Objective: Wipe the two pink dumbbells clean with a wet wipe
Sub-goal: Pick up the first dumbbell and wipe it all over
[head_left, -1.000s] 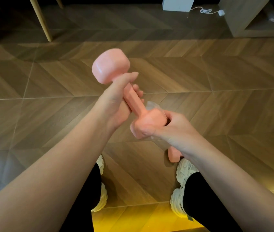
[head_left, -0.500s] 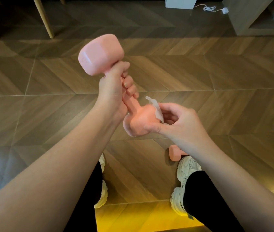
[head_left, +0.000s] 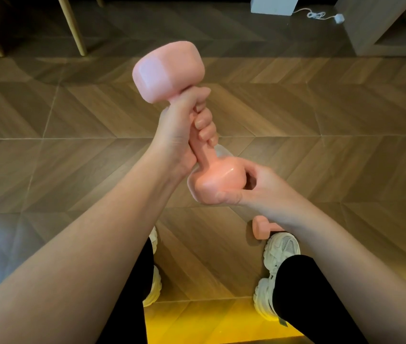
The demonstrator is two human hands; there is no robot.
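Observation:
My left hand (head_left: 184, 130) grips the handle of a pink dumbbell (head_left: 169, 70), held nearly upright above the floor. Around its lower head (head_left: 219, 180) my right hand (head_left: 254, 189) is curled, thumb under it. A corner of the thin white wet wipe (head_left: 221, 151) sticks out behind that head, held against it by the right fingers; most of the wipe is hidden. The second pink dumbbell (head_left: 261, 228) lies on the wooden floor by my right shoe, partly hidden under my right wrist.
My white shoes (head_left: 281, 247) and black trouser legs are below. Wooden chair legs (head_left: 72, 28) stand at the top left. A white box (head_left: 274, 4) with a cable and a wooden cabinet (head_left: 370, 23) are at the top right.
The left hand has turned the dumbbell more upright and shifted it right. The right hand has wrapped further round the lower head, and less of the wipe shows.

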